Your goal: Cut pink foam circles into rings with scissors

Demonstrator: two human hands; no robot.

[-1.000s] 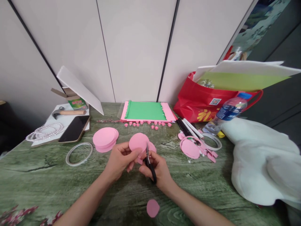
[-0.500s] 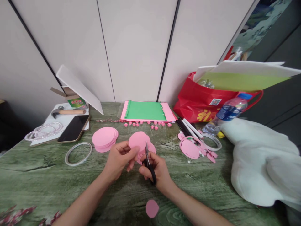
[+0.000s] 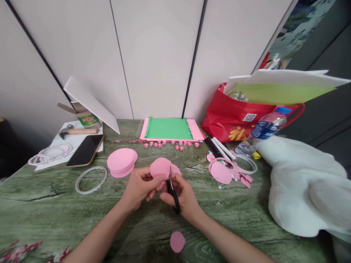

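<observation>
Between thumb and fingers, my left hand point(image 3: 139, 188) pinches a pink paper circle point(image 3: 159, 167). My right hand point(image 3: 182, 195) is wrapped round the black handles of the scissors point(image 3: 173, 193), whose blades point up at the circle's right edge. More pink paper lies behind the held circle, partly hidden by my hands. To the left is a stack of pink circles point(image 3: 121, 160). A smaller pink piece point(image 3: 177, 241) lies on the table below my hands.
Tape rings point(image 3: 91, 179), a phone point(image 3: 85, 149), a hammer point(image 3: 82, 131) and beads stand left. Small pink rolls point(image 3: 181, 148) lie before a green sheet point(image 3: 169, 128). Right are pink scraps point(image 3: 221, 172), pens, a bottle point(image 3: 267, 128), a red bag point(image 3: 219, 118) and a white plush point(image 3: 296, 186).
The held circle has shifted slightly down, hiding more of the pink paper behind it. My right hand and the scissors have moved slightly left. The view has shifted a little.
</observation>
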